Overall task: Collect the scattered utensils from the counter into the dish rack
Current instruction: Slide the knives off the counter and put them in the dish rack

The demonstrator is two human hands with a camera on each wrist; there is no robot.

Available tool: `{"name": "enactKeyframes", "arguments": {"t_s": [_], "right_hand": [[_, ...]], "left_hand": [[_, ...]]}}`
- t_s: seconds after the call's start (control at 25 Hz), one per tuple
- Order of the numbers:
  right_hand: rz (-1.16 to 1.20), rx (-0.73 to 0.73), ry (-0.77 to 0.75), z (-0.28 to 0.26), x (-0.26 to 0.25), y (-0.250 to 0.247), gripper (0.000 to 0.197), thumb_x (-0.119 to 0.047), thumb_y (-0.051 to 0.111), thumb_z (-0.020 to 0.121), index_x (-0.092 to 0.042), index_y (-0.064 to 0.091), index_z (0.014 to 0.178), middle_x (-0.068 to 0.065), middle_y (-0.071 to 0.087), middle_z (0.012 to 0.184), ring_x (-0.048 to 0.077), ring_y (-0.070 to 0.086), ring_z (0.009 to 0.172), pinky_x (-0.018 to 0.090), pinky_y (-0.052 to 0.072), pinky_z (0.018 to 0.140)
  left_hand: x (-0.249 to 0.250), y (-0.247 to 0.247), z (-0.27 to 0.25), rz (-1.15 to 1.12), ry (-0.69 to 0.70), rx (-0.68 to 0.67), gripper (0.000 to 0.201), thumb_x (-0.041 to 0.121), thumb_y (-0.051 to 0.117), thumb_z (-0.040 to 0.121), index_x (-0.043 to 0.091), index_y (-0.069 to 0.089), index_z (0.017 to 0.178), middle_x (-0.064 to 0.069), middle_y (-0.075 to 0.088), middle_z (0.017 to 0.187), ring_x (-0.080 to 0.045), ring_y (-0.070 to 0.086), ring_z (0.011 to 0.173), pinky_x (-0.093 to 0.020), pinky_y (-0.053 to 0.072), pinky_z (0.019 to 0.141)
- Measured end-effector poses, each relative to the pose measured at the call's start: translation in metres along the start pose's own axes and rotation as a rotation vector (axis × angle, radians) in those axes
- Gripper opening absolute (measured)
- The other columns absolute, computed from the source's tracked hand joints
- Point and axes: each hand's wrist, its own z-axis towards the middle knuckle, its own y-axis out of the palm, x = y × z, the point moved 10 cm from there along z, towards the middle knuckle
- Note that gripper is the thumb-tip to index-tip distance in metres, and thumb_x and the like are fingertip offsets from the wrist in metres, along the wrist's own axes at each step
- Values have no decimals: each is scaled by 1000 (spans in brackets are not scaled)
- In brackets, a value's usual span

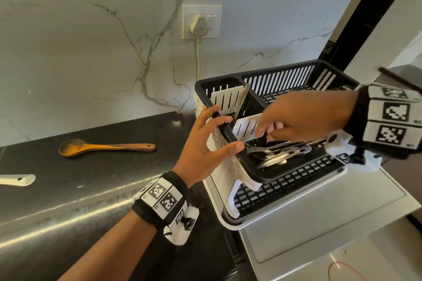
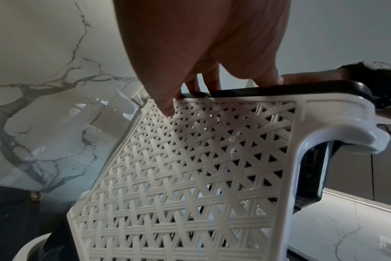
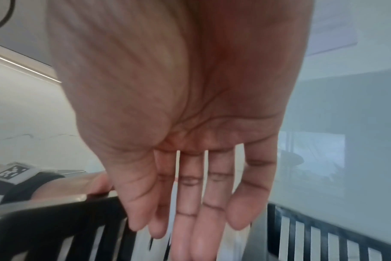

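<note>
The black-and-white dish rack [image 1: 228,173] stands at the right. Several metal utensils [image 1: 277,155] lie in its front cutlery compartment, and one metal utensil [image 1: 242,100] leans upright in the back one. My left hand [image 1: 231,132] rests on the rack's left rim with fingers spread; in the left wrist view the left hand [image 2: 212,88] has its thumb on the white lattice side [image 2: 190,167]. My right hand [image 1: 267,131] hovers over the cutlery compartment, fingers straight and empty [image 3: 190,229]. A wooden spoon [image 1: 102,147] and a white-handled utensil [image 1: 18,179] lie on the black counter [image 1: 91,201].
The rack sits on a steel drainboard [image 1: 319,223] right of the counter. A plug and cord [image 1: 199,25] hang down the marble wall behind the rack's left corner. A dark frame [image 1: 356,29] rises behind the rack at the right.
</note>
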Motion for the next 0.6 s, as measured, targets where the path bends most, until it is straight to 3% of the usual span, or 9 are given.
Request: {"name": "enactKeyframes", "arguments": {"t_s": [0.08, 0.2, 0.28, 0.36, 0.48, 0.6], "right_hand": [[-7, 52, 26, 0, -5, -22, 32, -34, 47, 101, -35, 58, 131, -18, 64, 114, -11, 49, 86, 18, 31, 91], [60, 133, 36, 10, -21, -60, 30, -37, 50, 99, -35, 62, 127, -23, 64, 98, -9, 56, 82, 19, 37, 84], [79, 193, 9, 27, -44, -87, 27, -39, 53, 97, -36, 66, 121, -27, 59, 86, -9, 55, 79, 15, 37, 76], [63, 213, -49, 54, -81, -105, 25, -41, 54, 96, -38, 66, 118, -24, 62, 86, -8, 55, 79, 11, 34, 71], [91, 150, -145, 105, -145, -105, 26, -39, 58, 94, -36, 68, 118, -20, 64, 90, -8, 55, 76, 20, 42, 76], [93, 71, -269, 167, -230, -82, 27, -37, 61, 93, -35, 68, 119, -18, 64, 89, 1, 58, 76, 24, 43, 82]], "left_hand": [[3, 0, -3, 83, 18, -36, 70, 61, 60, 81, 33, 44, 143, 17, 18, 160, -4, 13, 149, -38, 22, 120], [2, -7, -20, 162, 35, -105, 75, 57, 56, 89, 34, 24, 153, 13, 7, 164, -7, 6, 151, -33, 16, 120], [-11, -27, -42, 206, 5, -132, 71, 52, 59, 89, 33, 30, 151, 9, 13, 163, -10, 11, 150, -32, 20, 118], [-38, -60, -72, 293, -64, -140, 60, 47, 63, 89, 30, 44, 144, 4, 24, 160, -13, 14, 150, -33, 23, 119], [-89, -125, -130, 453, -178, -130, 49, 46, 66, 87, 31, 55, 133, -1, 34, 155, -17, 15, 150, -38, 24, 119], [-150, -213, -209, 578, -402, -101, 50, 54, 62, 85, 32, 56, 130, -3, 37, 153, -21, 17, 150, -37, 23, 117]]}}
